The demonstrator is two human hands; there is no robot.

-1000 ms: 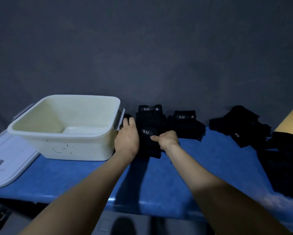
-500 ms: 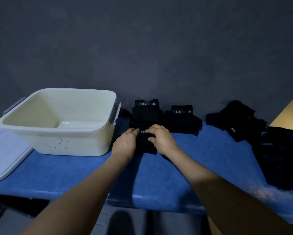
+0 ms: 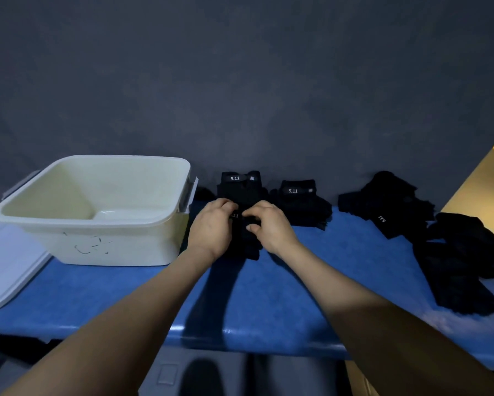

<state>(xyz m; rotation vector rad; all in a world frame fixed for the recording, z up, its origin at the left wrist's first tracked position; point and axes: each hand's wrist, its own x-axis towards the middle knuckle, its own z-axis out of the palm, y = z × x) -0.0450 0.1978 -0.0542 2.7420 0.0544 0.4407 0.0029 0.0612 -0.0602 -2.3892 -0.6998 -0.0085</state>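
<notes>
Risk: fold could've sprung open if either pinch slipped, since the soft black fabric piece with a white 5.11 label (image 3: 244,241) was limp and only held at one end.
Other risk: a tug might've dragged the folded black labelled piece (image 3: 240,185) touching it, behind.
Hands: left hand (image 3: 211,227) and right hand (image 3: 271,227) were both curled, pinching its labelled end, fingertips nearly meeting.
Spot: it lay just right of the cream plastic tub (image 3: 97,247).
Axis: long side ran alongside the tub's right wall, labelled end toward the tub's far corner.
</notes>
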